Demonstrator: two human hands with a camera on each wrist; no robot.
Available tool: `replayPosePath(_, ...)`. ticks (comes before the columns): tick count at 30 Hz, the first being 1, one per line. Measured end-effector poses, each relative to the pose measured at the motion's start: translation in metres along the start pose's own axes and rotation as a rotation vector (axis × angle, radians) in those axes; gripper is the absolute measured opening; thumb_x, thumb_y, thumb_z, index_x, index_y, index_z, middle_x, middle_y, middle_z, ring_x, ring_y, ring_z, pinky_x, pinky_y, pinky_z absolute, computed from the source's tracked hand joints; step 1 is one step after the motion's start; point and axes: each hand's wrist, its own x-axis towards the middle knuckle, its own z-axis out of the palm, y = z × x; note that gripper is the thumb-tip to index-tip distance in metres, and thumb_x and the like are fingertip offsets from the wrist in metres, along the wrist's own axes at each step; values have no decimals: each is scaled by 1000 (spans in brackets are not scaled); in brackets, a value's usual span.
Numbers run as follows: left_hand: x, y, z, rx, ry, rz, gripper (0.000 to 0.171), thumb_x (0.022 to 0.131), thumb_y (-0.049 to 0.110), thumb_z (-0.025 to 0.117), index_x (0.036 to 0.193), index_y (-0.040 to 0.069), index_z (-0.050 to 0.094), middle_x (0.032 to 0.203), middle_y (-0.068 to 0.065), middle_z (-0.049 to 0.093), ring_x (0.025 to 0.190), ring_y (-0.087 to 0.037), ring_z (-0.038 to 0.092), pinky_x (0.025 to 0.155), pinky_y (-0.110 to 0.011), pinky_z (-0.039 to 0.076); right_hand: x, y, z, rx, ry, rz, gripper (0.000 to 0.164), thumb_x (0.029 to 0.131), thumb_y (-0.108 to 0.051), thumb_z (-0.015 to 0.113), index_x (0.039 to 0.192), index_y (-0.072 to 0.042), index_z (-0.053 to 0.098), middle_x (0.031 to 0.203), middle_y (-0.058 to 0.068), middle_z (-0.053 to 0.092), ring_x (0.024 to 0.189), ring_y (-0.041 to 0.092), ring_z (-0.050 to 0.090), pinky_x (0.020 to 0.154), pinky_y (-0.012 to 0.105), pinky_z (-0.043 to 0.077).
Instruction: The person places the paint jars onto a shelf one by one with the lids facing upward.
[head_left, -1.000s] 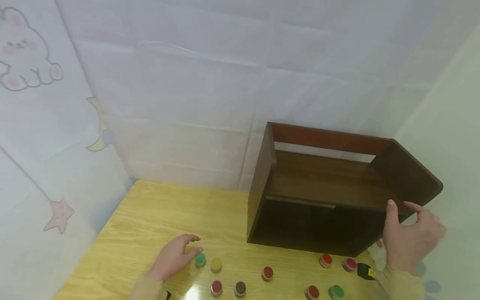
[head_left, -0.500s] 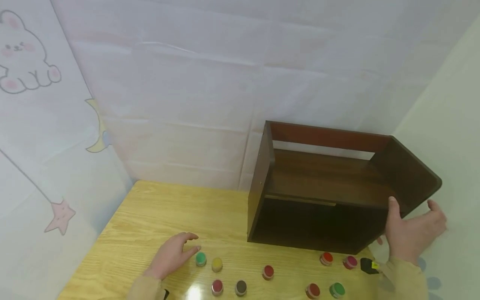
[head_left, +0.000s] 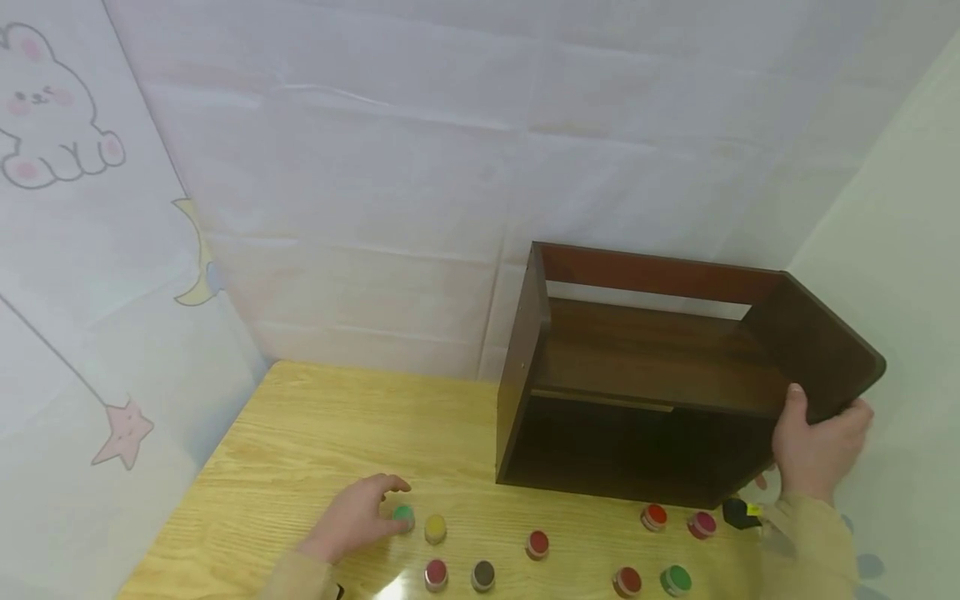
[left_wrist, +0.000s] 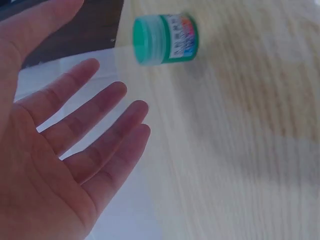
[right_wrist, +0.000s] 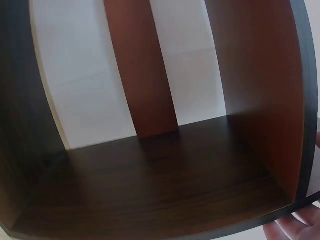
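Note:
In the head view my left hand (head_left: pixel 357 518) lies at the left, fingers and thumb spread around a small paint jar with a light green lid (head_left: pixel 403 517). The left wrist view shows the palm (left_wrist: pixel 50 170) with straight fingers, the green jar (left_wrist: pixel 165 39) standing apart from them on the wood. My right hand (head_left: pixel 817 446) grips the right side panel of a dark brown two-tier shelf (head_left: pixel 652 350): thumb at the inner front edge, fingers round the outside. From the right wrist, fingertips (right_wrist: pixel 295 227) show past the edge of the shelf's board (right_wrist: pixel 165 185).
Several more paint jars stand along the front of the wooden table (head_left: pixel 337 425), among them yellow (head_left: pixel 435 528), black (head_left: pixel 483 575), red (head_left: pixel 537 544) and dark green (head_left: pixel 676 580). A white printed sheet (head_left: pixel 375 208) hangs behind the shelf.
My right hand has closed from spread fingers onto the shelf's side panel. The left hand has shifted slightly right, its thumb now overlapping the light green jar.

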Motion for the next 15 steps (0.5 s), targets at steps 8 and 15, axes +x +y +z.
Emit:
replayPosePath(8, 0, -2, 12, 86, -32, 84, 63, 71, 47, 86, 121, 10, 72, 119, -8, 75, 105, -33, 70, 87, -55, 57, 2, 7, -2, -2, -5, 72, 55, 100, -35, 48, 135, 7, 47, 125, 20, 57, 125, 43, 48, 110, 48, 35)
replayPosePath(15, 1, -9, 19, 111, -67, 91, 58, 68, 37, 90, 117, 11, 73, 115, -6, 75, 103, -31, 71, 88, -55, 58, 3, 11, -4, -1, 24, 30, 21, 98, -35, 53, 98, -15, 58, 78, -23, 43, 78, 2, 43, 78, 24, 34)
